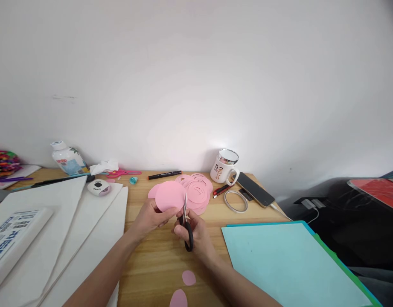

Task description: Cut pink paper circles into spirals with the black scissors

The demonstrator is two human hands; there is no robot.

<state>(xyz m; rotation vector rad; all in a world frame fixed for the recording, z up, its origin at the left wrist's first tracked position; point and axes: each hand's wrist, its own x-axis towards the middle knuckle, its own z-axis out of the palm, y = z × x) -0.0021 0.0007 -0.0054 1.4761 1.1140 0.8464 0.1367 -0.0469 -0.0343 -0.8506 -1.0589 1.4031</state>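
My left hand [150,218] pinches a round pink paper disc [169,195] by its lower edge and holds it up over the wooden table [158,260]. My right hand [196,236] grips black-handled scissors [186,221], whose blades point up into the disc's right edge. Just behind the disc lies a pile of cut pink paper rings and circles [198,189]. Two small pink offcuts [189,277] [179,299] lie on the table close to me.
White sheets [71,230] and a printed pack [10,238] cover the left. Teal and green card [289,260] lies at right. Along the back: a bottle [68,158], pink scissors [122,173], black marker [164,175], white mug [224,166], phone [255,189], tape ring [235,201].
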